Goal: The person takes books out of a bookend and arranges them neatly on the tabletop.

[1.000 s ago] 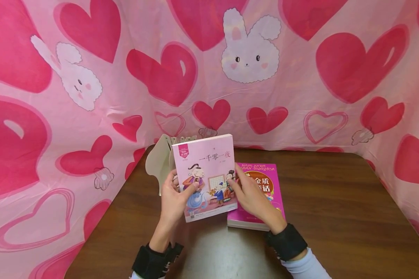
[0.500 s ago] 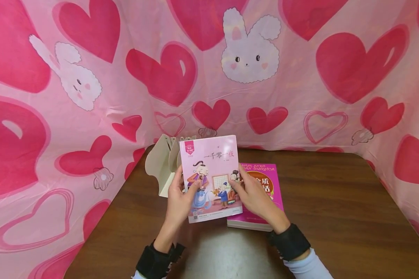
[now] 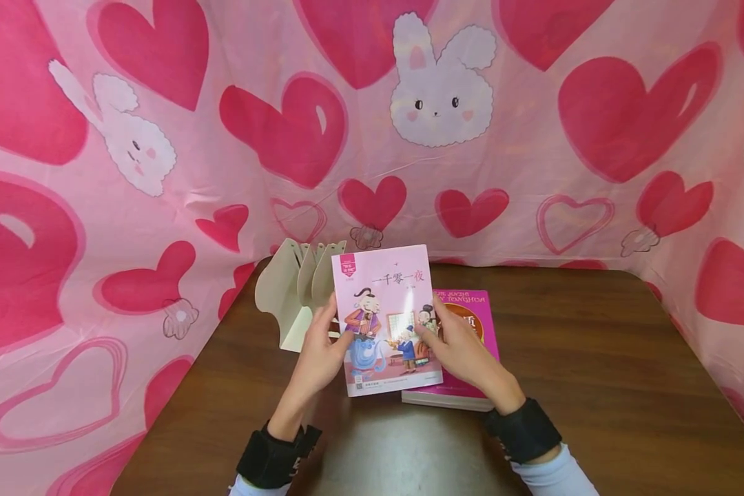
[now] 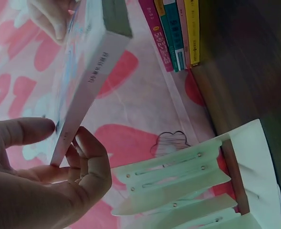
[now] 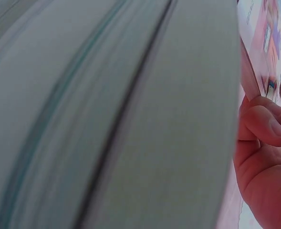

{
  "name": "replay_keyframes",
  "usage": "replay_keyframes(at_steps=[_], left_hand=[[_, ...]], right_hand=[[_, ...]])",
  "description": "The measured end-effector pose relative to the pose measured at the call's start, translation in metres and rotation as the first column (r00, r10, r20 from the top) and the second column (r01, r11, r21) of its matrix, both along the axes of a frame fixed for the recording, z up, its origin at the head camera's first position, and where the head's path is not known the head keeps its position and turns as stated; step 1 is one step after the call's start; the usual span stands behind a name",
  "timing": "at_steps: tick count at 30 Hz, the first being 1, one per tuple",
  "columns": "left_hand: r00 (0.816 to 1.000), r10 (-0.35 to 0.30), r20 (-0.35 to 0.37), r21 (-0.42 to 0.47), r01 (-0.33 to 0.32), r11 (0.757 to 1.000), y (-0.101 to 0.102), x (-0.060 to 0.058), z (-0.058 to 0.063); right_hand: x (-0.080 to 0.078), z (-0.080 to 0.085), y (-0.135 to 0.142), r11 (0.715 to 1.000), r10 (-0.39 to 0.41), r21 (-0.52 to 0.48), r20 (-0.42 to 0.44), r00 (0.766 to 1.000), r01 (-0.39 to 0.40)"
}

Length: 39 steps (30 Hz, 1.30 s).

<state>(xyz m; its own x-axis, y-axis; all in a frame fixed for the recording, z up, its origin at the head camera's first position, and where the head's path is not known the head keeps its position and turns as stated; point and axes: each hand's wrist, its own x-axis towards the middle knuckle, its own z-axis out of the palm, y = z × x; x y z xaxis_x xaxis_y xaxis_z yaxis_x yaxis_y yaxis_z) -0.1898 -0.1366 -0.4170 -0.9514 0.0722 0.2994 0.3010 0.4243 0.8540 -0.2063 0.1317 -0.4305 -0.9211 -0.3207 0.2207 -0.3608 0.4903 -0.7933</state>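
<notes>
Both hands hold a pale pink storybook (image 3: 387,275), raised above the table with its illustrated cover facing up toward the head camera. The left hand (image 3: 319,351) grips the left edge, thumb on the cover. In the left wrist view, the curled fingers of that left hand (image 4: 59,186) lie behind the book's spine (image 4: 90,78). On the opposite edge, the right hand (image 3: 461,344) pinches the book, its thumb on the cover too. A thick magenta book (image 3: 483,310) lies behind the right hand, partly covered by it and the storybook.
A cream folding book stand (image 3: 294,296) with several upright dividers stands at the back left of the wooden table (image 3: 601,358). Several coloured book spines (image 4: 173,36) form a stack in the left wrist view. Blurred page edges (image 5: 178,119) fill much of the right wrist view.
The storybook has shifted right and slightly down, turning so its cover is seen more squarely. Both hands have moved with it, still gripping its edges. More of the book stand shows.
</notes>
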Motion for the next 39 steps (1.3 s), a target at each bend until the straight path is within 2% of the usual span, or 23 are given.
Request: replay_keyframes(at_steps=[9,15,25,35,39], left_hand=[[0.999,-0.029,-0.016,-0.007,0.029,1.000,0.013,0.002,0.006],[0.995,-0.099,0.016,0.007,0.099,0.995,0.024,0.001,0.009],[0.989,-0.131,0.062,-0.054,0.134,0.989,0.039,-0.004,0.005],[0.978,-0.168,0.124,-0.096,0.180,0.979,0.048,-0.020,-0.001],[0.974,-0.188,0.124,-0.136,0.205,0.969,0.052,-0.027,-0.005]], right_hand=[[0.002,0.003,0.011,1.000,-0.014,0.018,0.021,1.000,0.013],[0.004,0.006,0.024,0.999,-0.025,0.045,0.041,0.999,0.024],[0.006,0.013,0.045,0.987,-0.076,0.147,0.076,0.994,0.064],[0.006,0.019,0.056,0.967,-0.110,0.242,0.111,0.988,0.080],[0.007,0.020,0.058,0.957,-0.127,0.274,0.111,0.986,0.092]])
